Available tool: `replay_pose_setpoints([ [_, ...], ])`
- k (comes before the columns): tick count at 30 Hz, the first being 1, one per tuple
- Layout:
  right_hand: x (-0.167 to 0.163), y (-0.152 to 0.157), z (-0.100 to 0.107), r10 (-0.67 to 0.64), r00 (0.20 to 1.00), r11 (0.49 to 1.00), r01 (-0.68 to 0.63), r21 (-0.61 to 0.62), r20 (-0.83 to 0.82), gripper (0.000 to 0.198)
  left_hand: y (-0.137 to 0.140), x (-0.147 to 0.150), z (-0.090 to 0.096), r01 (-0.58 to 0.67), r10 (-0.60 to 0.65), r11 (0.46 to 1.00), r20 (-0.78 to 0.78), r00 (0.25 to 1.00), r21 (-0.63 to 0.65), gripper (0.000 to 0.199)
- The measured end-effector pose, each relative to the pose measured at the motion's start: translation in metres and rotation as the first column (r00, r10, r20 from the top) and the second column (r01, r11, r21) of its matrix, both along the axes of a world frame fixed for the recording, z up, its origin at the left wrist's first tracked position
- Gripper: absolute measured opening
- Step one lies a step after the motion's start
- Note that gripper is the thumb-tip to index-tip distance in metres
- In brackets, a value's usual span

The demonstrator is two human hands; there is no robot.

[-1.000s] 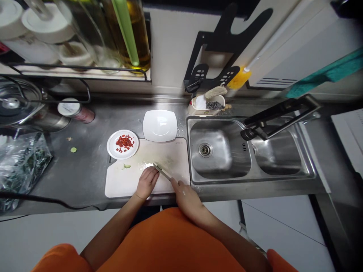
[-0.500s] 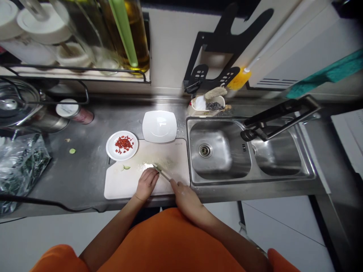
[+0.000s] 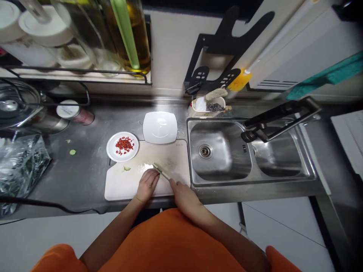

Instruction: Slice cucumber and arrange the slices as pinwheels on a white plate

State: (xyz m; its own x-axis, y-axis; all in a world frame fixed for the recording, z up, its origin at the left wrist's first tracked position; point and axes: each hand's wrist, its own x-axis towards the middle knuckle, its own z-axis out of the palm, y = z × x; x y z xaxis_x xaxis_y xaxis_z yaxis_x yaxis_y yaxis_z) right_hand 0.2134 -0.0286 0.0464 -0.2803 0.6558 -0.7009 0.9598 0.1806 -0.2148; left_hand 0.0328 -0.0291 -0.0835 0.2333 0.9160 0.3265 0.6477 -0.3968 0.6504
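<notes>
My right hand is closed round the handle of a kitchen knife, whose blade points up and left over the cutting board. Close against the blade, my left hand has its fingers curled down on the board. Whatever lies under those fingers is hidden. A few small green pieces rest on the board's left part, and its middle looks wet. A round white plate of red bits overlaps the board's upper left corner. Behind the board stands a squarish white plate.
Right of the board is a double sink with a dark faucet. A plastic bag of greens, a lidded pot and a jar stand left. A rack holds bottles above; a scrubber caddy sits behind the sink.
Almost nothing differs. Both hands and the knife keep their place on the board; the whole view has shifted very slightly.
</notes>
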Motion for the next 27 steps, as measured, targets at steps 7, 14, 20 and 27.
replay_pose_setpoints([
  [7,-0.004,0.004,-0.002,0.001,1.0,1.0,-0.001,-0.001,-0.006,0.042,0.001,-0.001,0.0,0.015,-0.016,0.999,-0.017,1.0,-0.032,0.019],
  [14,-0.011,0.01,-0.01,-0.021,1.0,1.0,0.021,0.0,-0.016,0.041,0.0,-0.001,0.001,0.017,-0.018,0.999,-0.028,0.999,-0.033,0.02],
  [20,-0.017,0.009,-0.027,-0.013,1.0,0.999,0.013,0.042,-0.002,0.044,0.0,0.0,0.0,0.01,-0.01,1.0,-0.013,1.0,-0.026,0.019],
  [27,-0.017,0.005,-0.037,-0.008,1.0,0.997,0.008,0.079,0.0,0.044,0.0,-0.001,0.004,0.028,-0.029,0.999,-0.038,0.999,-0.04,0.021],
])
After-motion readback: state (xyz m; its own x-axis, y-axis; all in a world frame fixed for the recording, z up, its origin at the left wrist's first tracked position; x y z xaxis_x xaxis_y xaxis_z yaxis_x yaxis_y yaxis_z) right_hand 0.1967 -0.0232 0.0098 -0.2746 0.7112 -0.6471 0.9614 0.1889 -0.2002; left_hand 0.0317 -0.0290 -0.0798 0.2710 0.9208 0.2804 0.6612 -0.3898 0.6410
